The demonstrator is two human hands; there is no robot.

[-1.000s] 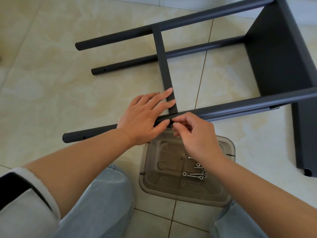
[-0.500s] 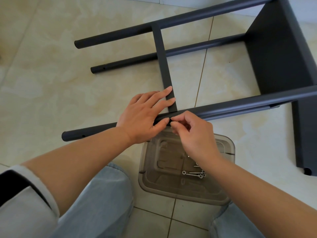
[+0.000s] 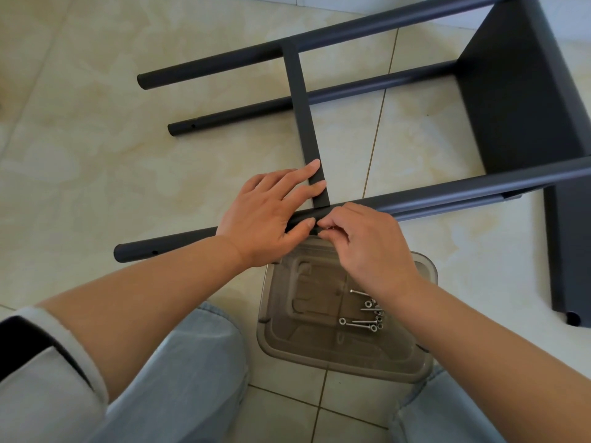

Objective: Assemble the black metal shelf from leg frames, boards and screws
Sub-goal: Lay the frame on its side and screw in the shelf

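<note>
The black shelf frame lies on its side on the tiled floor. My left hand rests on the near leg tube, its straight fingers pressing the flat crossbar and its thumb lying along the tube's near side. My right hand pinches a small screw against the tube just below the crossbar joint; the fingertips mostly hide the screw. A black board is fixed between the legs at the right. Several loose silver screws lie in a clear plastic container under my right wrist.
Two more leg tubes run across the floor beyond, the far one and a middle one. Another black panel stands at the right edge. My knees in light jeans flank the container.
Both hands stay at the same joint. My right fingertips have shifted slightly against the tube, and the view has drifted a little.
</note>
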